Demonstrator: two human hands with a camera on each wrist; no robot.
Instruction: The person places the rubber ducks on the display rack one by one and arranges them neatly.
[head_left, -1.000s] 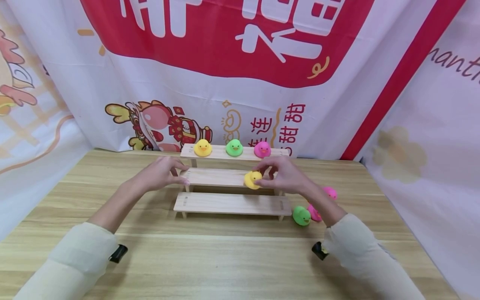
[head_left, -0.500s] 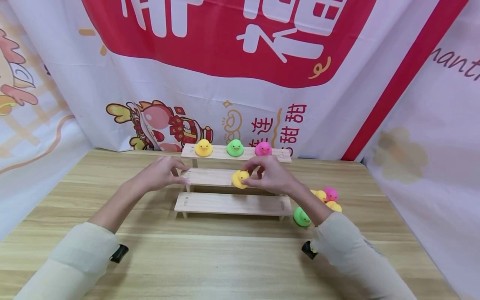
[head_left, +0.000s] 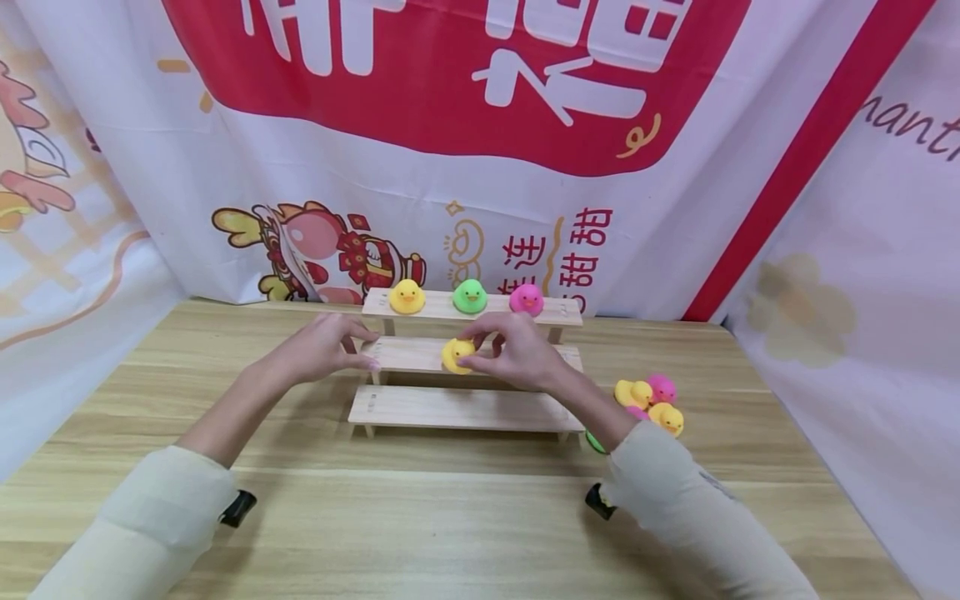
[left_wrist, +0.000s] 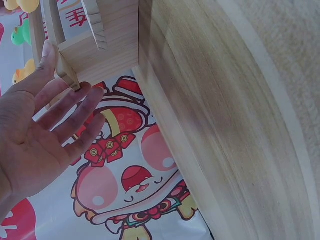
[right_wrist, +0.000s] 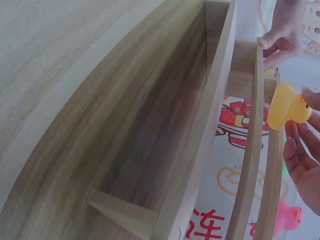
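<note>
From the head view, the right hand (head_left: pixel 517 354) pinches a yellow duck (head_left: pixel 456 355) between thumb and fingertips, holding it over the middle step of the three-step wooden stand (head_left: pixel 465 408), a little left of the step's centre; whether the duck touches the wood I cannot tell. At nine o'clock of that duck, the left hand (head_left: pixel 322 347) rests fingertips on the left end of the same step, fingers nearly straight, gripping nothing. Top step carries three ducks in a row: a yellow one (head_left: pixel 407 297), a green one (head_left: pixel 470 296), a pink one (head_left: pixel 527 299). At four o'clock of the stand, loose ducks (head_left: pixel 649 402) sit clustered on the wooden table (head_left: pixel 420 517), yellow and pink, with a sliver of green behind the right sleeve. The banner (head_left: pixel 480 125) behind shows big white Chinese characters on red; lower down, red characters read 连 and 甜甜. Left wrist view: fingers (left_wrist: pixel 75 107) spread and relaxed, tips against the stand's end. Right wrist view: the duck is clasped at its rear by fingertips (right_wrist: pixel 300 150), just beside a step's edge
</note>
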